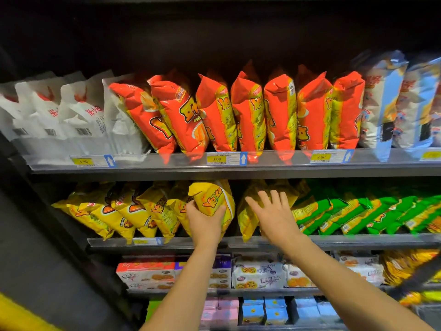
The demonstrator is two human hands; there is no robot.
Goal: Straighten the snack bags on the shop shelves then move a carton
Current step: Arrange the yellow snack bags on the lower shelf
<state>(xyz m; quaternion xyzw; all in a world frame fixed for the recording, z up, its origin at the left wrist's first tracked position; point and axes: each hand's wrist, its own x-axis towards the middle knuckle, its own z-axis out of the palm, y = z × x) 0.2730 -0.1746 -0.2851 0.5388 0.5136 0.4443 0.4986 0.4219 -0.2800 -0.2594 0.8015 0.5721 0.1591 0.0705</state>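
Observation:
On the second shelf [358, 241] stands a row of yellow snack bags. My left hand [205, 220] grips one yellow bag [211, 198] from below, its top tilted up and left, in the middle of the row. My right hand [274, 212] lies with straight, spread fingers against the neighbouring yellow bag [247, 220] to the right. More yellow bags [124, 209] lean to the left of my hands. Green bags [358, 213] lean to the right. Red-orange bags [248, 113] stand upright on the shelf above.
White bags [59, 115] fill the upper shelf's left end and white-and-blue bags [391, 103] its right. Below are biscuit packs [257, 274] and small blue and pink cartons [253, 311]. A dark side panel [35, 235] bounds the shelves on the left.

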